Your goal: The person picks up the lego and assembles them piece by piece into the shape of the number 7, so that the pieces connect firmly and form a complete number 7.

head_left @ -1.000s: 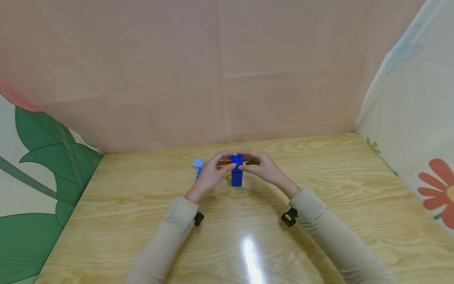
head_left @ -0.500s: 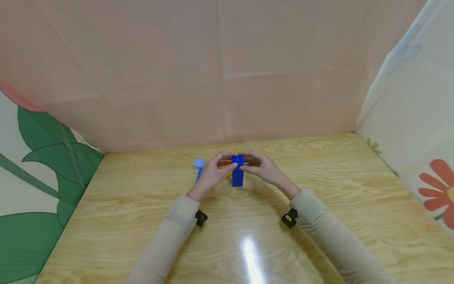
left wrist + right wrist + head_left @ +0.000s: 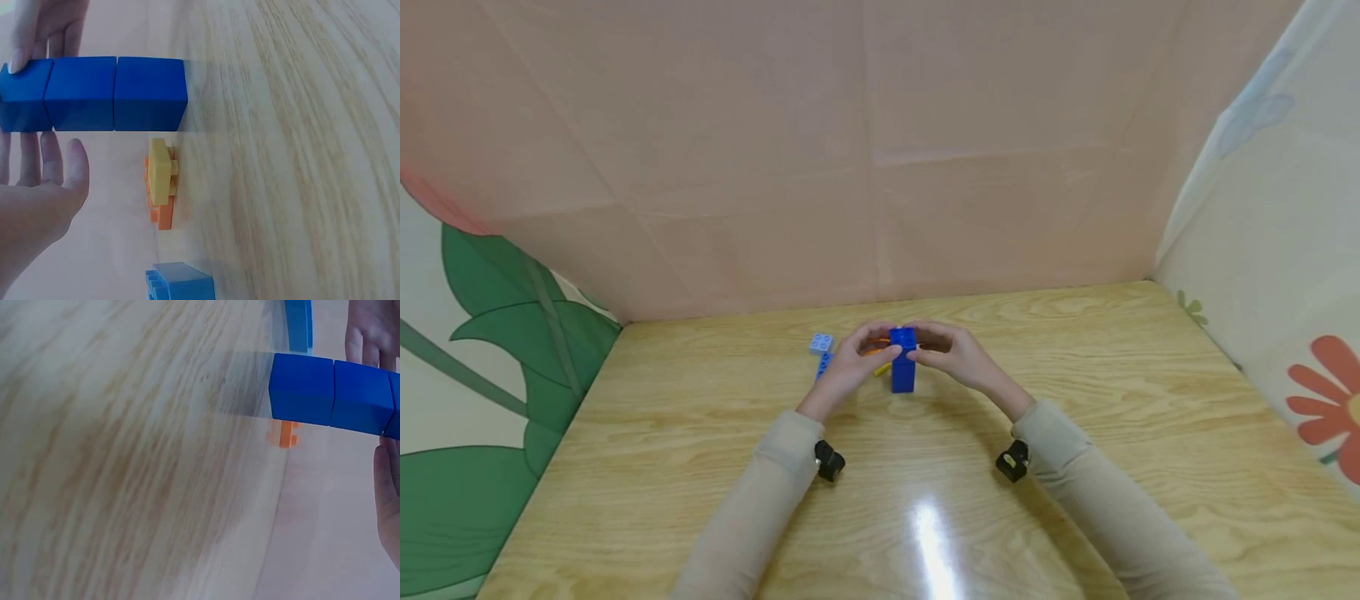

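Note:
A tower of blue building bricks point(image 3: 903, 375) stands upright on the table, its seams showing in the left wrist view. My left hand point(image 3: 852, 360) grips the top of the tower from the left, thumb on the near face and fingers toward the back. From the right, my right hand point(image 3: 955, 358) holds the same upper brick point(image 3: 25, 94), its thumb pressed near the edge. Both hands' fingers are partly hidden behind the bricks.
Behind the tower and to its left lie a yellow brick point(image 3: 160, 172) and orange bricks point(image 3: 165, 215), low on the wooden table point(image 3: 700, 392). Farther left are a light blue brick point(image 3: 821, 342) and a blue studded piece point(image 3: 823, 365). A pinkish sheet point(image 3: 745, 167) hangs along the table's back edge.
My left wrist has shifted slightly to the right. Both hands stay at the top of the blue tower, which keeps its place on the table.

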### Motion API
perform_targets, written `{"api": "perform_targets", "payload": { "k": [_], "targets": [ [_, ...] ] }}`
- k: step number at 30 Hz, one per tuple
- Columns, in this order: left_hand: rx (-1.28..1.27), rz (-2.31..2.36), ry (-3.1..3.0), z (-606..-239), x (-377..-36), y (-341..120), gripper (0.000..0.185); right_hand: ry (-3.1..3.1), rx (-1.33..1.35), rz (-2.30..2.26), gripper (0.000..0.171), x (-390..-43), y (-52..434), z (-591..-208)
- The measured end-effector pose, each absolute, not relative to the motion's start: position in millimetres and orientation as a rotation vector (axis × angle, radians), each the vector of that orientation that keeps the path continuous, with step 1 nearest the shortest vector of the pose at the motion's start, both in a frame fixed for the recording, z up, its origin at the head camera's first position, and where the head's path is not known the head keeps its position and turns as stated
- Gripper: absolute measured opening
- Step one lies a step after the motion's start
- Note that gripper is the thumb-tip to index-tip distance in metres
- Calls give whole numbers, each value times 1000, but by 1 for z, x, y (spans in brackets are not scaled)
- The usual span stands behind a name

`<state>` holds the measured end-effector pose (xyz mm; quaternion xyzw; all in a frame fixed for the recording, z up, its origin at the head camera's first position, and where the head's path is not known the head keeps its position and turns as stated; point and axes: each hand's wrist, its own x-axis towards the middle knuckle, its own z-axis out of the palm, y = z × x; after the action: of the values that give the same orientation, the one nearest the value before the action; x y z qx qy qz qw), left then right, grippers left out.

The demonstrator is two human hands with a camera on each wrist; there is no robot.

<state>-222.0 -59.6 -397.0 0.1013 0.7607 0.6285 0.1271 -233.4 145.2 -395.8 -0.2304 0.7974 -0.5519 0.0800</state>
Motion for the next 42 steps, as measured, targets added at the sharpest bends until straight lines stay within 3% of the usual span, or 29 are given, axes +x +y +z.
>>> {"api": "perform_targets", "payload": {
  "k": [42],
  "targets": [
    [373,1697,2342,-394,-221,-66,46,2524,-748,-1502,47,-235,143,-396]
  ]
}}
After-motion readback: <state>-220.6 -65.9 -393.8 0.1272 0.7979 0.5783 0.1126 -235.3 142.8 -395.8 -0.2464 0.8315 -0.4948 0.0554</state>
